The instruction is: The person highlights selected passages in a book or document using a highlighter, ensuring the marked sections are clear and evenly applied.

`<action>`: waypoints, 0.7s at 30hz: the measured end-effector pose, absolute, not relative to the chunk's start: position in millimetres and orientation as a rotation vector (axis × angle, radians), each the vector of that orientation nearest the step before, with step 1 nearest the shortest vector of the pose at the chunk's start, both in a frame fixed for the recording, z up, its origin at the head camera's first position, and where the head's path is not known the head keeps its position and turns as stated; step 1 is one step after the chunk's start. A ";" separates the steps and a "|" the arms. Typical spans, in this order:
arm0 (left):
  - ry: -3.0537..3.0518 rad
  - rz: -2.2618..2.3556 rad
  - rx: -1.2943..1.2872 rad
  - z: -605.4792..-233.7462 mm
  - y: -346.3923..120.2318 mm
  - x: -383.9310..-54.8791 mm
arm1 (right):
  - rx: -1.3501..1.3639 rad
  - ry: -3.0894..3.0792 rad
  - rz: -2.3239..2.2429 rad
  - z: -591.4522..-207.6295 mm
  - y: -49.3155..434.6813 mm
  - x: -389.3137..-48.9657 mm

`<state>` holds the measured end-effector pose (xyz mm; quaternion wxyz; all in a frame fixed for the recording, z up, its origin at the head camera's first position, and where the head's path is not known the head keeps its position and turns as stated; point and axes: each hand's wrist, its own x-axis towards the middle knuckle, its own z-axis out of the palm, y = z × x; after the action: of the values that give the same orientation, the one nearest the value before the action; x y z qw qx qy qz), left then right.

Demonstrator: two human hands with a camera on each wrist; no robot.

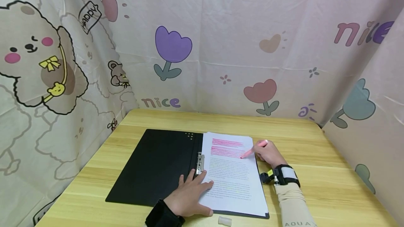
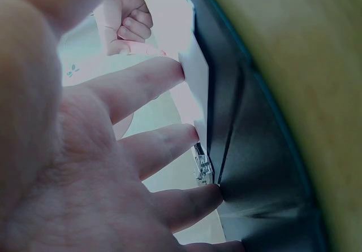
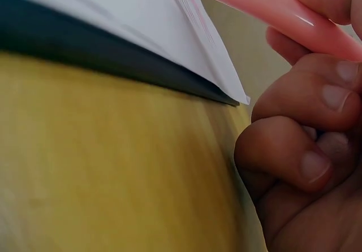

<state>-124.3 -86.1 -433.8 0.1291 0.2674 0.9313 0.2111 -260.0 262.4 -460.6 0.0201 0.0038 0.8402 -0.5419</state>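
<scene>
My right hand (image 1: 270,153) pinches a pink highlighter (image 1: 259,146), its tip on the printed paper (image 1: 230,171) near the right end of a line. In the right wrist view the highlighter (image 3: 283,14) lies between thumb and fingers, the other fingers curled. Pink strokes (image 1: 227,148) cover the upper lines of text. The paper lies in an open black folder (image 1: 161,164) with a metal clip (image 1: 200,164) at its fold. Fingers spread, my left hand (image 1: 190,195) rests across the folder's fold and the paper's lower left; its fingertips touch both in the left wrist view.
A small whitish cap-like piece (image 1: 225,221) lies on the wooden table (image 1: 322,171) just below the folder's front edge. Printed curtains (image 1: 202,45) hang behind the table and at both sides. Both wrists wear black straps.
</scene>
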 end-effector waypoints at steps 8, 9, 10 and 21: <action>2.703 0.619 0.782 -434.7 -86.3 -124.8 | 0.019 2.557 -1.838 -465.7 273.0 -258.3; 2.701 0.619 0.780 -435.0 -86.3 -124.8 | 0.015 2.527 -1.891 -467.1 273.2 -258.6; 2.700 0.620 0.778 -435.3 -86.3 -124.9 | 0.016 2.502 -1.937 -468.4 272.8 -258.9; 2.695 0.619 0.774 -435.1 -86.2 -126.0 | -0.170 2.206 -2.194 -464.6 207.9 -264.9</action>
<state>-126.0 -86.2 -435.1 0.1348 0.2671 0.9299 0.2137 -264.9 207.9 -464.6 0.0127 -0.0544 0.7078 -0.7042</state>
